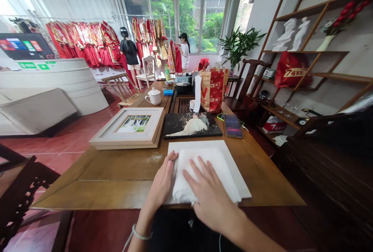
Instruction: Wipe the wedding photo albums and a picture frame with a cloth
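A folded white cloth [221,166] lies on a flat white board [240,182] at the near edge of the wooden table. My right hand [208,192] rests flat on the cloth with its fingers spread, a ring on one of them. On the other side, my left hand [163,178] is at the left edge of the board and cloth, its fingers stretched forward and its palm turned inward. Just beyond the board is a dark photo panel [192,125] showing a figure in a white dress. To its left lies a pale wooden picture frame [128,127], apparently stacked on another.
A phone [233,126] lies right of the panel. Behind stand a red-and-tan paper bag [214,89], a white lidded teapot [153,96] and a blue box [168,92]. A wooden chair [249,81] is at the right. Two people stand by clothes racks farther back.
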`<state>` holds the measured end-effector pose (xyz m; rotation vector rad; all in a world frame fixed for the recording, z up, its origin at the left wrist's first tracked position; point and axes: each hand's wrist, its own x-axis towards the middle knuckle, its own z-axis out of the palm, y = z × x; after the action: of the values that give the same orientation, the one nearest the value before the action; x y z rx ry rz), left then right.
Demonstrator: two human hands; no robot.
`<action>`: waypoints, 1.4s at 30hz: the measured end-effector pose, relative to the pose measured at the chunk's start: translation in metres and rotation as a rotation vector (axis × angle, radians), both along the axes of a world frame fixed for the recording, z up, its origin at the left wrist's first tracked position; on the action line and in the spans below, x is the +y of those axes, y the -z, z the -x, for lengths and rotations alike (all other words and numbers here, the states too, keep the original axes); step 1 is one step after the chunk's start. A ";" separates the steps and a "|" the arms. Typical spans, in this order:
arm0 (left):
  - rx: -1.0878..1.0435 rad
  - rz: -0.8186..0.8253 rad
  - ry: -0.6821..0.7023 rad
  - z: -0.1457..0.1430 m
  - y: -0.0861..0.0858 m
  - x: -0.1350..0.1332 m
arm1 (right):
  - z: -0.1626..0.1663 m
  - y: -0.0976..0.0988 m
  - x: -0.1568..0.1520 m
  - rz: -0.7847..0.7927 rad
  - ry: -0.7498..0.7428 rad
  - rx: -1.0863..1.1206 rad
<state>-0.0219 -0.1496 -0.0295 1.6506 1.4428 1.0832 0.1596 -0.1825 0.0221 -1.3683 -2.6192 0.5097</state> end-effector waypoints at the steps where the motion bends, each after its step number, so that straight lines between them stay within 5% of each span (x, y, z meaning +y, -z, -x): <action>1: -0.018 0.003 0.002 0.001 0.000 0.000 | 0.007 0.005 -0.006 0.006 -0.027 0.019; 4: -0.064 -0.002 0.013 0.002 0.001 0.000 | 0.011 0.011 -0.022 0.088 -0.184 0.048; 8: -0.024 -0.023 0.009 0.002 -0.001 -0.001 | -0.018 -0.011 -0.027 0.225 -0.312 0.055; 12: 0.162 -0.124 0.035 0.001 0.002 -0.001 | -0.047 -0.036 -0.007 0.295 -0.197 0.079; 17: 0.353 -0.211 0.076 0.000 0.007 -0.001 | -0.056 -0.036 0.048 0.224 -0.087 0.071; 24: 0.376 -0.251 0.081 -0.001 0.005 0.000 | -0.024 -0.040 0.097 0.091 -0.056 0.070; 32: 0.408 -0.253 0.069 -0.002 0.002 0.000 | 0.034 -0.014 0.109 -0.012 -0.217 0.033; 36: 0.419 -0.234 0.130 0.003 -0.006 -0.001 | 0.002 -0.016 0.098 -0.035 -0.160 0.002; 42: 0.415 -0.197 0.176 0.020 -0.007 -0.009 | -0.102 -0.002 0.049 -0.062 0.021 -0.013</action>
<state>-0.0421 -0.1587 -0.0223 2.1973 1.4385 0.8368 0.2611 -0.1336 0.0244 -1.3833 -2.6046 0.4140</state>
